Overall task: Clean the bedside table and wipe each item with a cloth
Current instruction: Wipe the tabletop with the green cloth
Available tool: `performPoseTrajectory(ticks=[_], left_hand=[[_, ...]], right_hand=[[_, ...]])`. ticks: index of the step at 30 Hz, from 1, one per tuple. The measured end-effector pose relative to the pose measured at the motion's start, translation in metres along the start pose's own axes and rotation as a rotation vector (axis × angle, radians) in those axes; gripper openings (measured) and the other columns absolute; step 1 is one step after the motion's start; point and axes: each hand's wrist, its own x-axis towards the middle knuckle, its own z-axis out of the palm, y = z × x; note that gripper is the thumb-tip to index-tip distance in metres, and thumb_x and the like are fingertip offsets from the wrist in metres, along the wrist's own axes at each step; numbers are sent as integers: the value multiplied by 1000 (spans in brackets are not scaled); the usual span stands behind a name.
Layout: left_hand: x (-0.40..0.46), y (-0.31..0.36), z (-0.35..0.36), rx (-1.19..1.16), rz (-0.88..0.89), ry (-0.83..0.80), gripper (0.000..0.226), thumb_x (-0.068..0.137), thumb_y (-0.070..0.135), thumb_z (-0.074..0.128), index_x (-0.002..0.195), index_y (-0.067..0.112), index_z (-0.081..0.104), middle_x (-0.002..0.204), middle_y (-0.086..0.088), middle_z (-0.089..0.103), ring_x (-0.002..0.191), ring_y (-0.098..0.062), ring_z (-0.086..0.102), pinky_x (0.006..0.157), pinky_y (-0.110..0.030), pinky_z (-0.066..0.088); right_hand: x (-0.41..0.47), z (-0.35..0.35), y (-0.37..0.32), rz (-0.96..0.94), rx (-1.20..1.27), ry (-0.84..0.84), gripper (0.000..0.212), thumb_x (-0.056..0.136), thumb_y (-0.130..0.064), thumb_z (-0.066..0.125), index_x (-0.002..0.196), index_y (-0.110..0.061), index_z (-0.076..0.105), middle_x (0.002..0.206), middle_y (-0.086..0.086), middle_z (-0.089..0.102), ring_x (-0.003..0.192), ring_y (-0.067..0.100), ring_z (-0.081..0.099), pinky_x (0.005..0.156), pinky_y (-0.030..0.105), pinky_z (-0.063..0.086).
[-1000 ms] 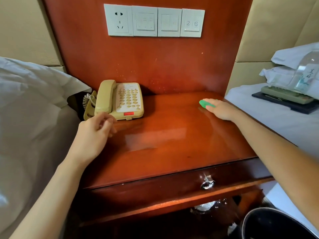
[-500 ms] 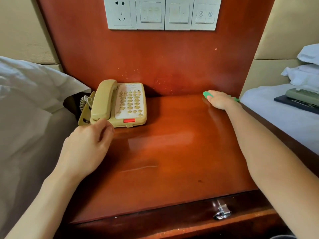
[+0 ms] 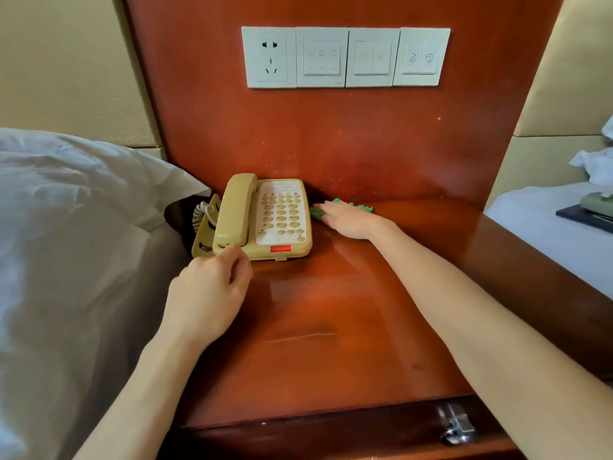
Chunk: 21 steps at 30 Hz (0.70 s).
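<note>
- Now the green cloth (image 3: 335, 207) lies flat on the bedside table (image 3: 331, 327), at the back beside the phone (image 3: 265, 217), under my right hand (image 3: 348, 219).
- My right hand presses it with fingers straight, not clenched; green shows past my fingertips and behind my knuckles.
- A moment ago that hand and cloth were at the table's far right back corner; they have since swept left along the back edge and reached the phone's right side.
- My left hand (image 3: 209, 293) sits at the phone's front left corner, fingers loosely curled, thumb touching its base, gripping nothing; it has barely shifted.
- I judge the back strip wiped; what remains is the front surface, the spot under the phone, and the phone itself.
- Beyond: pillow (image 3: 83, 194) left, switch panel (image 3: 345, 58) above.
</note>
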Motion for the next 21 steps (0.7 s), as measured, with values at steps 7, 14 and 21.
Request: performPoseTrajectory(ticks=[7,14,21], left_hand=[[1,-3,1,-23,-1,3,17,95,29,45,84,24,57,67,0,62,68,-28,57,61,-38,47],[-4,2,-3,-65,88,-18,18,96,27,45,88,21,60,70,-2,64,70,-27,58,63,-37,45],[-6,26,-6,-141,202,-278,15,95,34,46,94,31,60,84,7,67,85,-20,62,79,-40,52]], right_hand=[[-88,8,-25,-100,73,-2,48,104,-36,28,151,-32,20,160,-5,12,148,15,3,118,34,2],[-184,-8,-33,29,520,-125,50,94,-41,51,140,-48,35,150,-11,32,125,15,43,100,30,38],[-242,-24,-29,-41,382,-59,38,80,-39,72,117,-37,62,106,-15,66,93,3,63,83,31,53]])
